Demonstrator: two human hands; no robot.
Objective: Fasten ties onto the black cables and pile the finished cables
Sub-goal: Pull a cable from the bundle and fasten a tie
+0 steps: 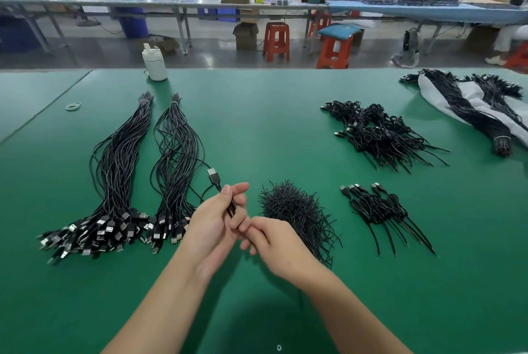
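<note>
Cable stands pinched in the left hand above the green table, plug upward; right hand fingers curl against the left fingertips; ties heaped just beside; no writing readable.

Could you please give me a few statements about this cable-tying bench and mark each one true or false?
1. The left hand grips a black cable with its USB plug pointing up. True.
2. The pile of ties lies left of both hands. False: it lies just beyond the right hand.
3. The white bottle stands at the table's far edge. True.
4. The loose cable bundles lie on the right side. False: they lie on the left.
</note>
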